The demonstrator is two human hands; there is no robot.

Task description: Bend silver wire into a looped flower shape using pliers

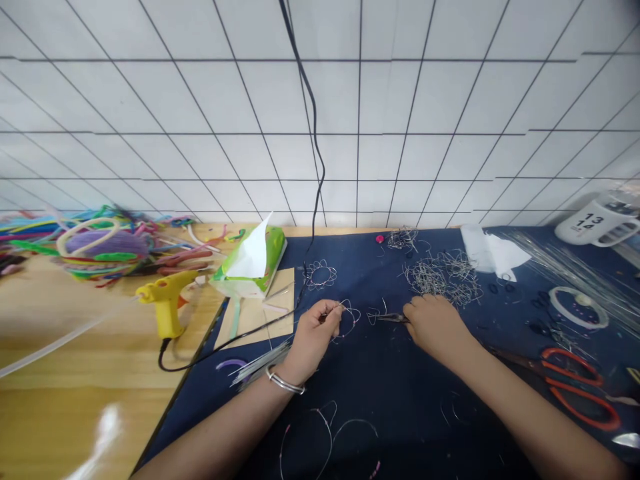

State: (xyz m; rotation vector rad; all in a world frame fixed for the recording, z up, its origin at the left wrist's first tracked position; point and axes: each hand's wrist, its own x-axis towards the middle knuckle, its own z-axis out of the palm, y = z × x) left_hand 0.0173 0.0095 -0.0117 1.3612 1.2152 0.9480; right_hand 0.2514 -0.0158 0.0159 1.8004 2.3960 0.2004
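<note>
My left hand (319, 328), with a silver bangle on its wrist, pinches a thin wire shape with loops (353, 315) at the middle of the dark blue mat. Wrapped around a pair of pliers (394, 317), my right hand (434, 323) keeps their jaws pointing left. A small bent wire piece (373, 316) is at the jaw tips; whether the jaws grip it I cannot tell. Behind my left hand lies a flower-shaped wire ring (321, 274). Beyond my right hand is a tangled pile of short bent wires (444, 275).
On the left are a yellow glue gun (169, 303), a green tissue pack (255, 261) and colourful pipe cleaners (107, 243). Orange-handled scissors (575, 373), a white ring (579, 307) and a white mug (595, 221) stand or lie right. Beaded wires (331, 433) lie in front.
</note>
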